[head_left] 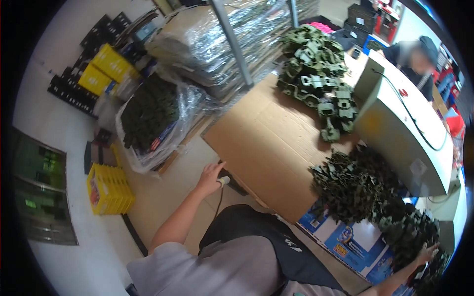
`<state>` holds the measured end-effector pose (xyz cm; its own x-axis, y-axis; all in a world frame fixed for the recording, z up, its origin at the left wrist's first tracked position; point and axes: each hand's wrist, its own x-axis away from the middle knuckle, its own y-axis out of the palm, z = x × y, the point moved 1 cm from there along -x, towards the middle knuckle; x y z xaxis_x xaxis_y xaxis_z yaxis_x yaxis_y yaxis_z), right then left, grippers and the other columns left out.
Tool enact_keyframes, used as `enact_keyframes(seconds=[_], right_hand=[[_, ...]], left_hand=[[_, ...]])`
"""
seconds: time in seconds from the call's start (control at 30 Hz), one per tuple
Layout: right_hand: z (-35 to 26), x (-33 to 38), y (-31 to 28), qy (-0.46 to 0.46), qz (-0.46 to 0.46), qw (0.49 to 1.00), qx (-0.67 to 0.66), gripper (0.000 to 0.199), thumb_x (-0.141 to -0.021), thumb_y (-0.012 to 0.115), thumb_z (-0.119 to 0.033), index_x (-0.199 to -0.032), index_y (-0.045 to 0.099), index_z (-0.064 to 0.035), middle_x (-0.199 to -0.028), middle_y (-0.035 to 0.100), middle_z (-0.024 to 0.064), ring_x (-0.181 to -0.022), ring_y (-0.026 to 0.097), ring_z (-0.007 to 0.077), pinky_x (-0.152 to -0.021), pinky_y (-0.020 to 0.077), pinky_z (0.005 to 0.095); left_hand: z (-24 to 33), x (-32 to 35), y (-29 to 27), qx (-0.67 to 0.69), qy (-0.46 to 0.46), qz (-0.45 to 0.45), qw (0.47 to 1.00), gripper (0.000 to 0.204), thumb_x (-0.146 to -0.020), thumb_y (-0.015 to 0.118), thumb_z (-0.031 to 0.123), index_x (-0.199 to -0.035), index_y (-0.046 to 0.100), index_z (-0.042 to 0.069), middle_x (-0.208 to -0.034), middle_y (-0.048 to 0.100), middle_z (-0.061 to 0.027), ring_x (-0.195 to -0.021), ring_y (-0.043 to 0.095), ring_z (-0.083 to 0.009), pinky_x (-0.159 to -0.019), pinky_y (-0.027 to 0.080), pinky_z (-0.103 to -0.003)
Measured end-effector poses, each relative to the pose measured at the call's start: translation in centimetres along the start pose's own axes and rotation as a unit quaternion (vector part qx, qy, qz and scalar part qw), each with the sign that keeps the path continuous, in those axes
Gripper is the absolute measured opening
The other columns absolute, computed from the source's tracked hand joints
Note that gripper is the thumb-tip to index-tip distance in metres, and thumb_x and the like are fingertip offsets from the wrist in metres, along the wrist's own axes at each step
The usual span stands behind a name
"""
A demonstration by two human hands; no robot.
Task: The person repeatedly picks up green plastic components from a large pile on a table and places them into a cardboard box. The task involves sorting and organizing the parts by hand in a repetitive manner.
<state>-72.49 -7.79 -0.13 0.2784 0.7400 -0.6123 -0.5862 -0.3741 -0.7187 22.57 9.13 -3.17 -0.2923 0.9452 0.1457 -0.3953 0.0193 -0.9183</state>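
At the lower right of the frame, the right hand (pixel 427 253) lies over a heap of dark green pieces (pixel 405 224), fingers partly spread; whether it grips one cannot be told. Left of centre, the left hand (pixel 211 179) is loosely open with nothing visible in it, a fingertip at the edge of a brown cardboard sheet (pixel 266 143). Lighter green pieces (pixel 316 69) lie toward the top.

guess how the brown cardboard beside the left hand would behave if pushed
The brown cardboard looks likely to slide as one fairly stiff sheet, since it lies broad and flat. It may be light for its size, being thin, but the dark green pieces heaped over its right side would probably drag or scatter.
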Motion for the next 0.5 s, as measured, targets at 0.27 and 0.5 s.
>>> enact_keyframes(seconds=[0.27, 0.5], right_hand=[[-29.4, 15.4, -21.6, -0.204, -0.227, 0.831, -0.464, 0.043, -0.079, 0.054, -0.010, -0.120, 0.043, -0.0002, -0.120, 0.046, 0.0153, -0.114, 0.040, 0.0249, -0.096, 0.0282, 0.0345], [-51.8, 37.3, -44.9, -0.336, -0.473, 0.562, -0.589, 0.040, -0.073, 0.060, -0.008, -0.112, 0.050, -0.0071, -0.108, 0.055, 0.0135, -0.099, 0.052, 0.0267, -0.084, 0.0392, 0.0321]], left_hand=[[-9.4, 5.3, 0.2, 0.009, -0.042, -0.042, 0.998, 0.065, -0.060, 0.058, 0.004, -0.123, 0.039, 0.009, -0.114, 0.046, -0.0171, -0.109, 0.039, -0.0323, -0.094, 0.031, -0.038], [-29.0, 11.0, -2.0, 0.058, -0.122, -0.052, 0.989, 0.063, -0.061, 0.056, 0.000, -0.122, 0.040, 0.008, -0.118, 0.043, -0.0171, -0.111, 0.036, -0.0340, -0.096, 0.028, -0.040]])
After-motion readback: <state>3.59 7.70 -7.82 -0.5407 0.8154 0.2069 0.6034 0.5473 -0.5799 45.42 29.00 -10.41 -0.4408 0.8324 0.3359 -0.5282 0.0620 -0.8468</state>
